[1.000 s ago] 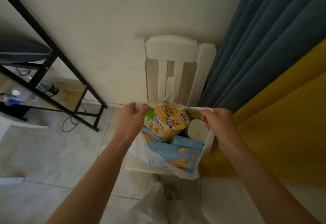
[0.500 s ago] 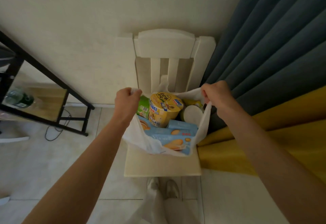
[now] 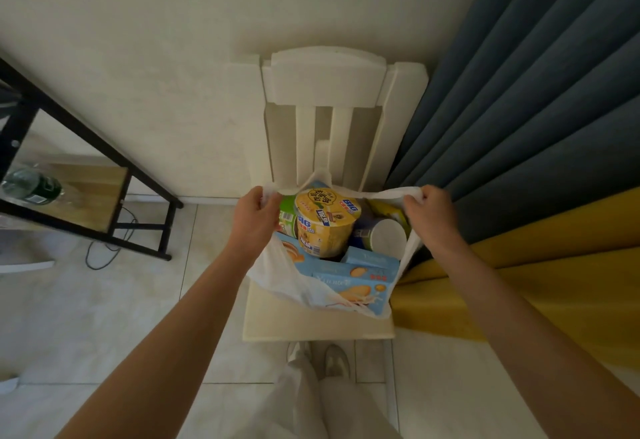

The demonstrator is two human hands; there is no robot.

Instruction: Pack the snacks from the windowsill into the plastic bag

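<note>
Now your left hand (image 3: pixel 254 217) and right hand (image 3: pixel 427 219) each grip the top of the plastic bag (image 3: pixel 273 265). Snacks (image 3: pixel 325 227) fill it, so packing looks nearly done.

The green pack (image 3: pixel 286 219) at nine o'clock of the yellow cup (image 3: pixel 325 227) shows only a sliver beside the left hand (image 3: pixel 254 220), its print too small to read. At two o'clock a yellow packet (image 3: pixel 384 208) — possibly crisps — sits mostly behind the right hand (image 3: pixel 431 219). The blue boxes (image 3: pixel 363 277) at five o'clock are half veiled by the plastic bag (image 3: pixel 277 265) wall. Both hands' fingertips are buried in its handles. At the view's nine o'clock, a bottle (image 3: pixel 31 184) is cut by the edge.
</note>
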